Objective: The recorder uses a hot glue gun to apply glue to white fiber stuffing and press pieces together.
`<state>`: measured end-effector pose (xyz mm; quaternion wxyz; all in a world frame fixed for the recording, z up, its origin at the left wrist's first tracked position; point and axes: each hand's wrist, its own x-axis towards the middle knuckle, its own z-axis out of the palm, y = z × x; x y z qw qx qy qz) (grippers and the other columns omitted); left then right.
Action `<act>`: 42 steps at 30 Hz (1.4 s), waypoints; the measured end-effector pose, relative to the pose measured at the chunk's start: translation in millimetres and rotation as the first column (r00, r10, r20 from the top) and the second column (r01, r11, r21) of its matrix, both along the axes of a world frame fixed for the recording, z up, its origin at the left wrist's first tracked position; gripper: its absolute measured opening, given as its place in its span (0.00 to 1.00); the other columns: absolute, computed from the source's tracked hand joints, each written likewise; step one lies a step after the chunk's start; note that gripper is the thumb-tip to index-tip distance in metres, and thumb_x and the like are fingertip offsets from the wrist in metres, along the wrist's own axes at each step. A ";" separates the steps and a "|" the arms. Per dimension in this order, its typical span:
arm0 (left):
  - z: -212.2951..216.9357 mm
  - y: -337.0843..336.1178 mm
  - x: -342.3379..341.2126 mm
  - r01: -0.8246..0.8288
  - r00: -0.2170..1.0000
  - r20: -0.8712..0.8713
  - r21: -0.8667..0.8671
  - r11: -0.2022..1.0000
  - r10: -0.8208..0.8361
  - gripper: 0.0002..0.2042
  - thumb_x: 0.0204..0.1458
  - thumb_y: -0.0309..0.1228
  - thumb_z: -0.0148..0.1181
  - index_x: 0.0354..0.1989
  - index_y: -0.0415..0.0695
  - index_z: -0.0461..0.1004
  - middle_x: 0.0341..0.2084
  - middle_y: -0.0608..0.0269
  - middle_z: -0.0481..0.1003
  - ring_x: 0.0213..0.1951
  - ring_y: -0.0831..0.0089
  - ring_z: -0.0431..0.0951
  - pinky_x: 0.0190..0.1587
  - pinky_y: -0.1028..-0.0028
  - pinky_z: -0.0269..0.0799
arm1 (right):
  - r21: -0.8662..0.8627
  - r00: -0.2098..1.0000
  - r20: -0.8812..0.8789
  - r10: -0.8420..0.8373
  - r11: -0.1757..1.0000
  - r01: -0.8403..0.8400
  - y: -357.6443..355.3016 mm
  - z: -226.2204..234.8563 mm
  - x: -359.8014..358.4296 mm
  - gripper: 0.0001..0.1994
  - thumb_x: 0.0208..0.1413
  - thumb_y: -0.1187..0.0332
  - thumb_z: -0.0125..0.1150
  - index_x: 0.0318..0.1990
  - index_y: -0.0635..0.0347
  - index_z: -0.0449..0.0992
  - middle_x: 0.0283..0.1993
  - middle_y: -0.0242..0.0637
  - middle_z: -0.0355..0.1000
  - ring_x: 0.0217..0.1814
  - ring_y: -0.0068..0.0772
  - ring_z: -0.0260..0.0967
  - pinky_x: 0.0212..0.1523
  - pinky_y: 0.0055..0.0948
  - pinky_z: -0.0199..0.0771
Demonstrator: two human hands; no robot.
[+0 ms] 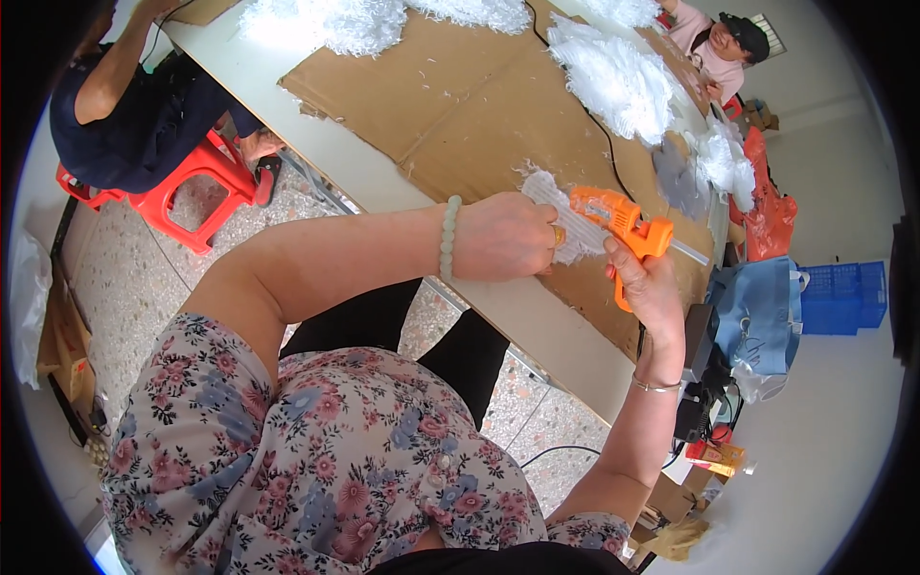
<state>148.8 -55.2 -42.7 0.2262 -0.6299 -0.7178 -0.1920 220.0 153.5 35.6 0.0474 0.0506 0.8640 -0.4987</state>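
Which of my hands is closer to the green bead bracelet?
Left. The green bead bracelet sits on the wrist of the left hand. The right hand is farther off, past the left hand, gripping the orange glue gun.

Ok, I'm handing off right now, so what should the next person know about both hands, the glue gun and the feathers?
Right hand: holds the orange glue gun, nozzle toward the left hand.
Left hand: closed on a white feather piece at the gun's tip, above the cardboard on the table.
Done: white feather heaps lie further along the cardboard; whether they are glued cannot be told.
Left: the piece is in hand, not set down. A glue stick sticks out the gun's back.
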 end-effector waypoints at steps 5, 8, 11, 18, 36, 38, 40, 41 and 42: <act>0.1 2.4 0.4 0.012 1.000 -0.025 0.046 0.999 -0.011 0.03 0.36 0.30 0.57 0.16 0.48 0.75 0.19 0.69 0.70 0.33 0.70 0.71 0.24 0.72 0.71 | 0.061 0.999 -0.032 -0.016 0.998 0.018 4.1 -16.2 -10.9 0.15 0.54 0.61 0.62 0.41 0.63 0.71 0.30 0.27 0.68 0.27 0.18 0.64 0.28 0.20 0.64; 2.1 0.5 0.3 -0.001 1.000 -0.006 -0.032 1.000 0.000 0.11 0.42 0.36 0.62 0.25 0.39 0.73 0.22 0.67 0.70 0.31 0.71 0.70 0.27 0.72 0.70 | 0.133 1.000 -0.015 0.016 0.991 -0.014 3.0 -15.6 -8.3 0.14 0.54 0.61 0.62 0.40 0.63 0.71 0.29 0.27 0.68 0.27 0.18 0.63 0.28 0.20 0.64; 2.1 -0.3 0.7 0.000 1.000 -0.004 -0.027 1.000 0.000 0.11 0.42 0.36 0.62 0.25 0.40 0.73 0.22 0.67 0.70 0.31 0.71 0.70 0.27 0.72 0.70 | 0.144 0.999 -0.008 0.040 0.989 -0.039 0.6 -9.2 -1.0 0.14 0.54 0.61 0.62 0.40 0.63 0.72 0.29 0.27 0.68 0.26 0.18 0.63 0.28 0.20 0.64; 0.2 1.6 0.2 0.008 1.000 -0.003 -0.019 1.000 -0.008 0.11 0.43 0.35 0.62 0.25 0.40 0.73 0.22 0.67 0.70 0.31 0.70 0.70 0.28 0.72 0.70 | 0.071 0.995 -0.084 -0.051 0.996 0.057 -2.4 -20.5 -10.4 0.14 0.54 0.62 0.61 0.40 0.63 0.72 0.28 0.26 0.68 0.27 0.19 0.64 0.28 0.20 0.64; 5.1 0.3 1.8 0.014 1.000 0.024 0.010 1.000 -0.014 0.10 0.44 0.35 0.59 0.17 0.44 0.76 0.22 0.66 0.72 0.33 0.69 0.72 0.28 0.71 0.72 | 0.055 0.997 -0.022 -0.077 0.995 0.078 31.8 -2.0 7.2 0.17 0.55 0.57 0.61 0.43 0.62 0.71 0.28 0.26 0.65 0.27 0.19 0.64 0.29 0.20 0.63; 6.0 0.0 1.7 0.013 1.000 0.023 0.013 1.000 -0.013 0.11 0.44 0.36 0.60 0.17 0.43 0.76 0.22 0.66 0.72 0.33 0.69 0.72 0.28 0.72 0.72 | -0.005 0.999 0.017 -0.042 0.999 0.042 32.0 -2.7 11.3 0.17 0.54 0.58 0.61 0.43 0.62 0.70 0.28 0.27 0.66 0.28 0.20 0.64 0.30 0.20 0.64; 7.7 0.3 2.5 0.009 1.000 0.003 0.012 1.000 -0.009 0.10 0.44 0.36 0.60 0.17 0.43 0.76 0.22 0.66 0.72 0.33 0.69 0.71 0.28 0.72 0.72 | 0.023 0.998 0.046 -0.041 0.999 0.040 32.6 -4.0 16.9 0.17 0.54 0.59 0.62 0.43 0.62 0.70 0.29 0.27 0.66 0.28 0.20 0.64 0.30 0.20 0.64; 7.9 -0.5 2.7 0.010 1.000 0.004 0.012 1.000 -0.010 0.10 0.44 0.36 0.60 0.17 0.43 0.76 0.22 0.66 0.72 0.33 0.69 0.71 0.28 0.72 0.72 | 0.052 0.996 0.074 -0.041 0.998 0.037 32.9 -4.4 19.4 0.16 0.54 0.59 0.62 0.43 0.62 0.70 0.29 0.27 0.66 0.28 0.20 0.65 0.30 0.20 0.64; 7.8 -1.7 2.3 0.011 1.000 0.029 0.004 1.000 -0.011 0.10 0.44 0.36 0.60 0.17 0.43 0.76 0.22 0.66 0.72 0.33 0.69 0.71 0.28 0.72 0.72 | 0.052 0.996 0.075 -0.043 0.998 0.039 32.5 -3.5 21.1 0.16 0.54 0.59 0.62 0.43 0.62 0.70 0.29 0.27 0.66 0.28 0.20 0.65 0.30 0.20 0.64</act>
